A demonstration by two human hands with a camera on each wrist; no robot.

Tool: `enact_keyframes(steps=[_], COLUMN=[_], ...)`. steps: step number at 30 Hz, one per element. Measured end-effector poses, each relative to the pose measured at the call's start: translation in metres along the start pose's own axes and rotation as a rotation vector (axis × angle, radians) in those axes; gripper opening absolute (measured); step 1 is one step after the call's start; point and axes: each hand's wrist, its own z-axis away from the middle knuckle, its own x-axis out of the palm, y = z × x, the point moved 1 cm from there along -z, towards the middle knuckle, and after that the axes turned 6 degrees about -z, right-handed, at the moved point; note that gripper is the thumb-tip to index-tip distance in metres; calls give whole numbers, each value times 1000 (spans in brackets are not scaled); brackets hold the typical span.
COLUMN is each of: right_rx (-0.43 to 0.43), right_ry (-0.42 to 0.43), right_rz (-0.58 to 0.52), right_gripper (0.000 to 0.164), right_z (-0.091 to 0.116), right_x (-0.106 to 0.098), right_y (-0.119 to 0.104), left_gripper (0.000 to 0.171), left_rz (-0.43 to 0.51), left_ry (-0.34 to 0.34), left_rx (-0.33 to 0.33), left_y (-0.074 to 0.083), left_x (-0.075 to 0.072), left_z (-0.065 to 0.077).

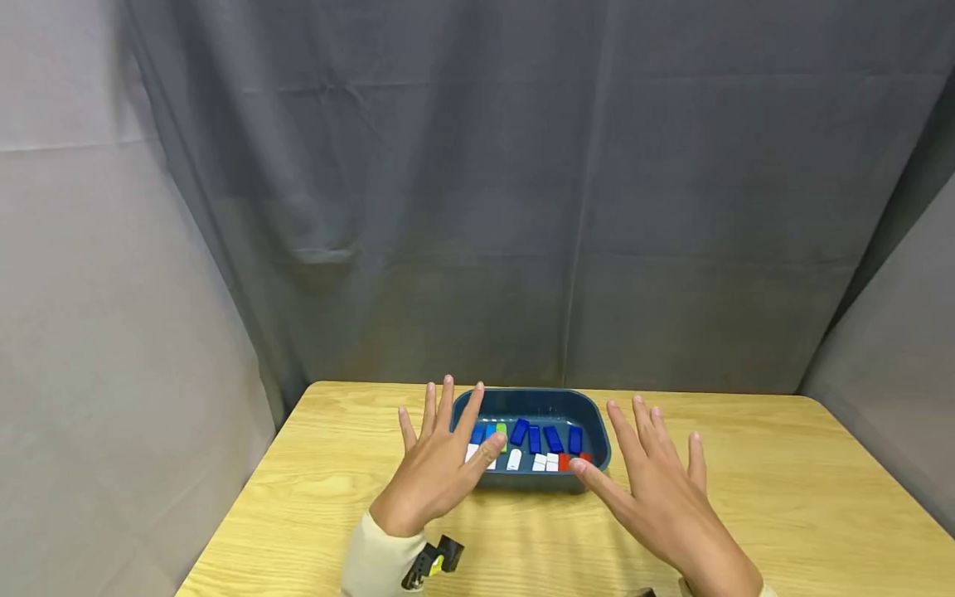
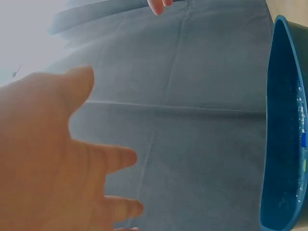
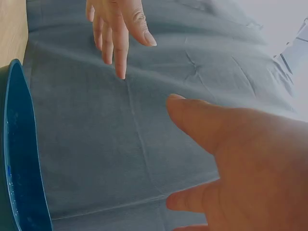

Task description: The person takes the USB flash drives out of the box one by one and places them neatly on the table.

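Observation:
Both hands are held up with fingers spread and hold nothing. In the head view the left hand [image 1: 436,473] overlaps the left end of a dark blue basin [image 1: 522,481], and the right hand [image 1: 664,493] is at its right end. Inside the basin lie several dark blue blocks [image 1: 553,439], a green block [image 1: 501,431], white blocks [image 1: 514,460] and red blocks [image 1: 564,462]. The left hand hides part of the contents. In the left wrist view the basin [image 2: 281,130] stands at the right edge, apart from the fingers; in the right wrist view the basin [image 3: 24,159] is at the left edge.
The basin stands on a light wooden table [image 1: 313,489] near its far edge. A dark grey curtain [image 1: 477,207] hangs behind the table, with pale cloth [image 1: 112,332] at the left side. A black wrist device [image 1: 433,561] sits on the left sleeve [image 1: 380,557].

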Motion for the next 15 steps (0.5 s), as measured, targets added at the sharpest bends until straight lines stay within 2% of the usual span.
enact_keyframes(steps=[3, 7, 12, 15], right_rx=[2, -12, -47, -66], right_ry=[-6, -3, 19, 30], right_rz=[-11, -36, -61, -65], right_gripper=[87, 87, 86, 84], right_z=[-2, -8, -18, -21], right_x=[2, 7, 17, 21], right_y=[2, 6, 17, 27], left_gripper=[75, 74, 71, 69], left_rz=[28, 98, 234, 325], left_ry=[6, 34, 69, 91], left_rx=[-3, -14, -38, -27], left_y=[-6, -24, -49, -60], left_x=[6, 20, 40, 54], left_z=[-3, -9, -15, -19])
